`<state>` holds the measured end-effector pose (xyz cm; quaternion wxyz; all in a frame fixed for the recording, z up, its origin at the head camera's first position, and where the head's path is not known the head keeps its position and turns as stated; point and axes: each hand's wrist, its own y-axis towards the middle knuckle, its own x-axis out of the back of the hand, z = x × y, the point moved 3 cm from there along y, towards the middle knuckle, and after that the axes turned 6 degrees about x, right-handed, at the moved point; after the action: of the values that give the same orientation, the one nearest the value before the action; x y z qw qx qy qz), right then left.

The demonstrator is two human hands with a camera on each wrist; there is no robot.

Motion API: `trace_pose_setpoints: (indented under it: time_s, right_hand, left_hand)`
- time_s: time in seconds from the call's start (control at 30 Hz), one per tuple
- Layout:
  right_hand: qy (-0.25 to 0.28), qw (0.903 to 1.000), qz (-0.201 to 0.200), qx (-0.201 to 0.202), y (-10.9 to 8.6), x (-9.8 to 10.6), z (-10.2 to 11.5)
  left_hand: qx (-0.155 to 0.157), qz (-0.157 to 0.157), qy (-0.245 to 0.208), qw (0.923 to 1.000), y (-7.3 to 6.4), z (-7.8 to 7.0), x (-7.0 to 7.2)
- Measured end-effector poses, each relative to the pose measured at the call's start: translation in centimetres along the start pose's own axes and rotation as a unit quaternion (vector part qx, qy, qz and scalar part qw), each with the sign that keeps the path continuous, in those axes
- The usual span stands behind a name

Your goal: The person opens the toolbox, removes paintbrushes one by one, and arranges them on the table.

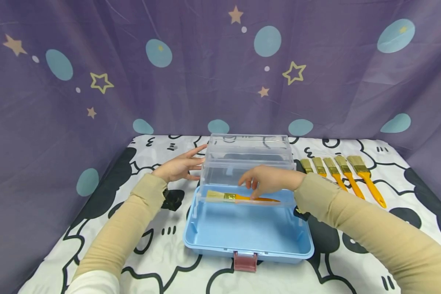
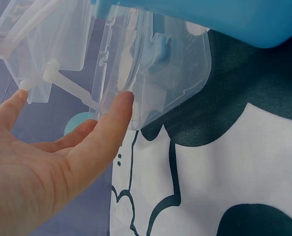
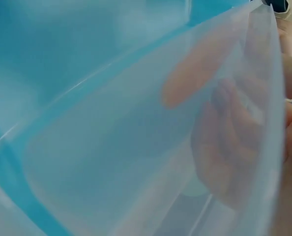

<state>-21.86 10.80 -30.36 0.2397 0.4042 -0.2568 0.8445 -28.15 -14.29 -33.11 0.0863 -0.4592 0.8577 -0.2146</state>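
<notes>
A light blue toolbox stands with its clear lid raised and a clear tray lifted over its rear part. In that tray lies a paintbrush with an orange handle, bristles to the left. My right hand is above the brush, thumb down by the handle, fingers bent loosely and apart from the thumb. Through the tray's cloudy wall, the right wrist view shows the right thumb. My left hand is spread at the left side of the lid, its fingertips against the clear plastic and hinge arm.
Several paintbrushes with orange handles lie in a row right of the toolbox, some partly behind the right sleeve. A dark pink latch hangs at the toolbox front. A purple curtain hangs behind the patterned cloth.
</notes>
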Motion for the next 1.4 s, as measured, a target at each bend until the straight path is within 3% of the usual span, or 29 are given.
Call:
trace_pose_setpoints:
  time_s: [0.87,1.4]
  right_hand:
    - [0.072,0.9961,0.05,0.003,0.29,-0.47,0.47]
    - [0.067,0.9963,0.053,0.012,0.27,-0.58,0.31]
  left_hand:
    - [0.003,0.007,-0.006,0.9999,0.03,0.19,0.0]
    - [-0.005,0.01,0.003,0.9999,0.02,0.18,0.04]
